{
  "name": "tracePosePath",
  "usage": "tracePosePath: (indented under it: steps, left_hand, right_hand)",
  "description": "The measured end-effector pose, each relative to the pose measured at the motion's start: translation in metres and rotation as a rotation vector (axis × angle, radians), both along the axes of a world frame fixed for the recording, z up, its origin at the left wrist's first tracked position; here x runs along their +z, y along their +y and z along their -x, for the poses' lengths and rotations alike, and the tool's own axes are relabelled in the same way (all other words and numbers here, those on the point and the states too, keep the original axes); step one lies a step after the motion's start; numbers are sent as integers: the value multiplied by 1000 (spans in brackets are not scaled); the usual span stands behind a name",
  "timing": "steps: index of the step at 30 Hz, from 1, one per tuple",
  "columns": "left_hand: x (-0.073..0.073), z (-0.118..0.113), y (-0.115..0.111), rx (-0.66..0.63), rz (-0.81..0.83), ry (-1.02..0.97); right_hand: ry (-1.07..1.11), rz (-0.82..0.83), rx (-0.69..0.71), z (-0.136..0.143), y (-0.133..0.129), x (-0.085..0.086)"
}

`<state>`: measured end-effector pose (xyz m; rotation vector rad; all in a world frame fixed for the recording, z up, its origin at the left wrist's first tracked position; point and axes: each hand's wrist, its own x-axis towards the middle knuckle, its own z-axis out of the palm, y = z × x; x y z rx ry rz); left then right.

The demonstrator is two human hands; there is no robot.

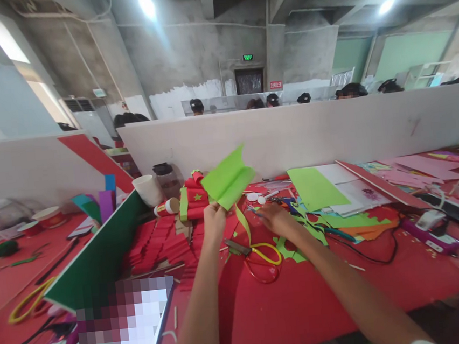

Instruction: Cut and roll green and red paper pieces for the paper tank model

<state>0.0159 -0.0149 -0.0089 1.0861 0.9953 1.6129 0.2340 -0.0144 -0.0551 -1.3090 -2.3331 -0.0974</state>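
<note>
My left hand (214,220) pinches the lower edge of a light green paper sheet (230,180), creased down its middle and held up above the table. A narrow yellow-green strip (243,225) hangs beneath it. My right hand (275,217) is low over the clutter to the right, its fingers closed round something small near the bluish thin tips; what it is I cannot make out. Scissors (257,249) with yellow and red handles lie between my forearms. Green paper scraps (294,249) surround my right wrist. Left of my left hand stands a red paper piece with a yellow star (198,197).
Stacked red strips (159,241), a paper cup (147,189) and a dark-lidded bottle (167,180) are at left, beside a green divider board (99,255). A phone (154,320) lies in front. Green sheets (316,187) and a purple power strip (432,236) lie right.
</note>
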Motion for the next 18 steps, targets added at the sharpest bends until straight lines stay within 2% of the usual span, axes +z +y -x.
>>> tracePosePath:
  steps: [2, 5, 9, 14, 18]
  left_hand:
    - [2, -4, -3, -3, -99, 128]
    - [6, -7, -9, -45, -238, 274]
    - [5, -6, -13, -106, -360, 350]
    - [-2, -3, -11, -54, -393, 454]
    - [1, -3, -17, -94, -376, 381]
  right_hand:
    - [-103, 37, -65, 12, -2, -6]
    - [-139, 83, -143, 21, 2, -13]
    - [-128, 70, -176, 19, 11, -19]
    - [-100, 11, -151, 18, 12, -31]
    - [-58, -29, -120, 20, 8, -35]
